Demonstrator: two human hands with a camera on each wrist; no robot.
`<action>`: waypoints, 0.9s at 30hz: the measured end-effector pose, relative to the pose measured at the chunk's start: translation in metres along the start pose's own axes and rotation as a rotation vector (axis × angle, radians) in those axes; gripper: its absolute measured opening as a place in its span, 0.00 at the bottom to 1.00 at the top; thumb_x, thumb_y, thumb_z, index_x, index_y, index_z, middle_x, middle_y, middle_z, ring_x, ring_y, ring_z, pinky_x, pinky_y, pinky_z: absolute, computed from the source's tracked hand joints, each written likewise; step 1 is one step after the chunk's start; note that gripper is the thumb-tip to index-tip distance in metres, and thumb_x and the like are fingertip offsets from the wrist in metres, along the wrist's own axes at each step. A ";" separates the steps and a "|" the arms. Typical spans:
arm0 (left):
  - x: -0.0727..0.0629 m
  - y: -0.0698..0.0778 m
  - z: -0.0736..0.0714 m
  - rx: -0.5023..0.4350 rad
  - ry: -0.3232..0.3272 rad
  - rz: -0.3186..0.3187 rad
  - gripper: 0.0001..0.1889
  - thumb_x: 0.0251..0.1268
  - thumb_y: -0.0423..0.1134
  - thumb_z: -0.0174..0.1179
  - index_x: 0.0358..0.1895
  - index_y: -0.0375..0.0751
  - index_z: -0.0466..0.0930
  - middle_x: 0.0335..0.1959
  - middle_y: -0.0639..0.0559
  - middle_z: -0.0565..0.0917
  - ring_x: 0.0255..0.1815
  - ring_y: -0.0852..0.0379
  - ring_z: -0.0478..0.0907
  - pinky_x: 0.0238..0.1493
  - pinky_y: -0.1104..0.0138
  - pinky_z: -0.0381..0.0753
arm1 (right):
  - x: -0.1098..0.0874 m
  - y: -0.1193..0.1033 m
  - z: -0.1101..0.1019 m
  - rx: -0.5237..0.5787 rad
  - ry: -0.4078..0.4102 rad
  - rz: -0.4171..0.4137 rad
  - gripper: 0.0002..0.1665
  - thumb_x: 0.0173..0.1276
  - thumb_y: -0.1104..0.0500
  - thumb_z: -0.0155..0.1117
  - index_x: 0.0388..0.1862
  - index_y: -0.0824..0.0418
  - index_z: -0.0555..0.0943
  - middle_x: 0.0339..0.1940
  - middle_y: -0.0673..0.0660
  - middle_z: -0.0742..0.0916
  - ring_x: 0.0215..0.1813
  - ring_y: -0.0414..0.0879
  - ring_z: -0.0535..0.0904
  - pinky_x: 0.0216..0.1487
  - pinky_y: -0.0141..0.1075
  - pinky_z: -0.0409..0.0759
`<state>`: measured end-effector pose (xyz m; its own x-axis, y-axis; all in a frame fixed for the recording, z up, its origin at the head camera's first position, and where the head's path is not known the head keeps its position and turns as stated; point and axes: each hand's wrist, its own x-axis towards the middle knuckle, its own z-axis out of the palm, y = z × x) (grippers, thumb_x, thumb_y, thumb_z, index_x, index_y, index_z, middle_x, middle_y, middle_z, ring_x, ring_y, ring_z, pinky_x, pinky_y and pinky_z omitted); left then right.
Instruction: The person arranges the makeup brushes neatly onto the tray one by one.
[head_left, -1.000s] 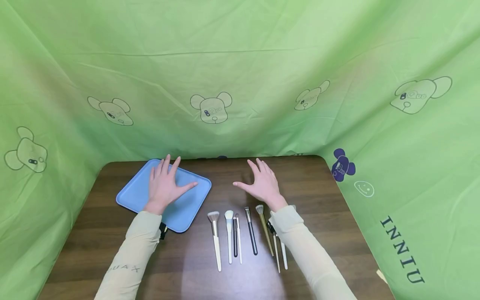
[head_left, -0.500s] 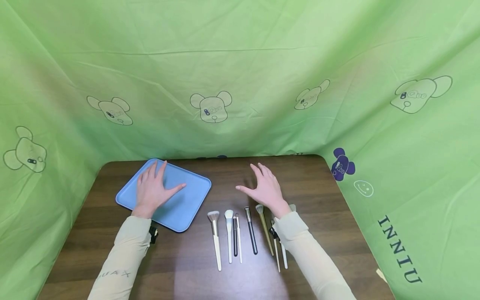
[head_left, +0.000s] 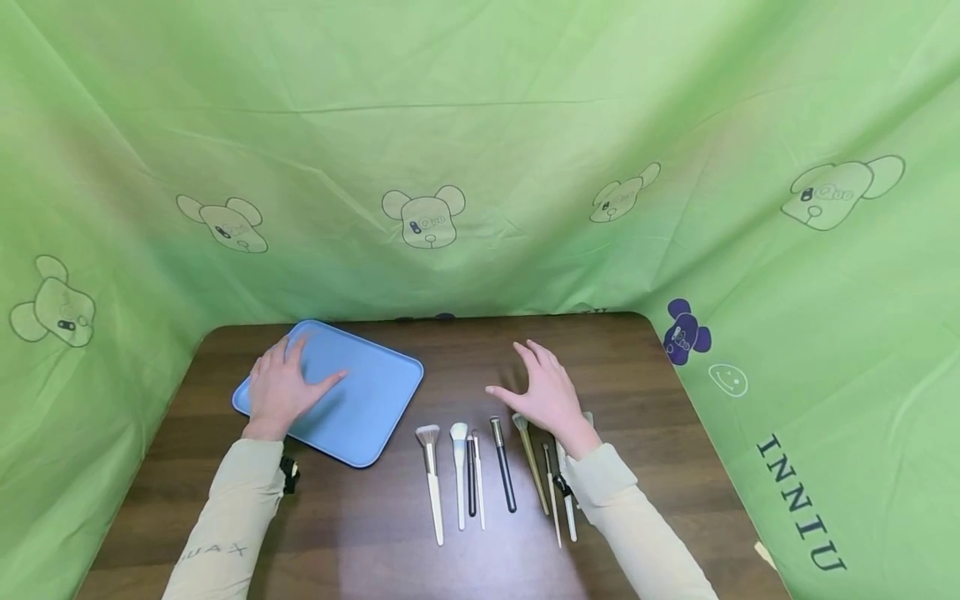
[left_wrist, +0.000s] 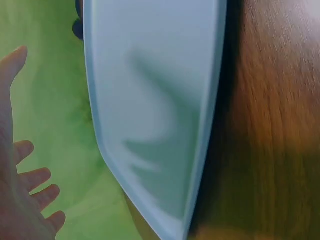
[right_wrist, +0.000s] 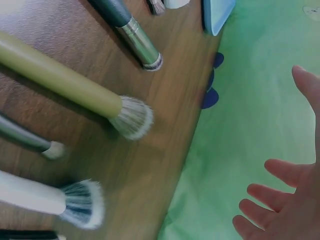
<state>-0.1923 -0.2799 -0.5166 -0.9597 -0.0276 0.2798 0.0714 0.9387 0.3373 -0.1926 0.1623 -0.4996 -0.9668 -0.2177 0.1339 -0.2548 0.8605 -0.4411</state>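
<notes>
My left hand (head_left: 279, 390) hovers over the left part of a light blue tray (head_left: 371, 379), fingers spread and holding nothing. Its shadow falls across the tray (left_wrist: 150, 100) in the left wrist view. Beyond the makeup brushes my right hand (head_left: 551, 400) is raised, thumb apart from the fingers, also with nothing in it. The brushes lie in a loose row: a wide one with a pale handle (head_left: 434, 500), a white one (head_left: 461, 487), a black one (head_left: 506, 475), a gold one (head_left: 534, 467) and several others. My right wrist and sleeve partly cover the rightmost brushes.
The dark wooden table (head_left: 360, 533) has rounded far corners. A green curtain (head_left: 525, 267) printed with bear heads hangs along its back and sides. A small pale piece (head_left: 763, 553) lies near the right table edge.
My left hand has moved left across the tray and slightly nearer to me. The right hand has drifted right and back towards me. Tray and brushes lie as before.
</notes>
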 end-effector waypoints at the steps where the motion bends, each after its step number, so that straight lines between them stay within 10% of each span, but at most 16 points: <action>1: -0.001 -0.003 -0.001 0.000 -0.002 -0.010 0.54 0.53 0.72 0.66 0.74 0.34 0.66 0.70 0.24 0.65 0.68 0.25 0.62 0.64 0.33 0.59 | -0.002 0.001 -0.001 0.001 0.002 0.000 0.61 0.57 0.20 0.63 0.80 0.55 0.64 0.78 0.61 0.66 0.77 0.58 0.60 0.72 0.58 0.63; 19: -0.008 -0.045 -0.012 0.027 -0.129 -0.175 0.58 0.59 0.75 0.58 0.75 0.26 0.57 0.68 0.20 0.62 0.67 0.22 0.60 0.63 0.33 0.60 | -0.039 0.026 -0.009 0.002 0.033 0.023 0.58 0.58 0.28 0.70 0.77 0.60 0.67 0.75 0.65 0.70 0.74 0.63 0.64 0.69 0.60 0.66; 27: -0.015 -0.059 -0.010 -0.008 -0.204 -0.204 0.45 0.69 0.51 0.61 0.72 0.14 0.54 0.66 0.14 0.59 0.65 0.18 0.58 0.64 0.33 0.59 | -0.051 0.038 -0.010 0.001 0.007 0.063 0.56 0.59 0.32 0.73 0.77 0.63 0.67 0.74 0.66 0.71 0.73 0.63 0.66 0.68 0.60 0.68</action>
<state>-0.1792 -0.3383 -0.5319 -0.9893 -0.1448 0.0194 -0.1271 0.9183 0.3750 -0.1525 0.2108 -0.5142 -0.9808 -0.1600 0.1119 -0.1935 0.8720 -0.4497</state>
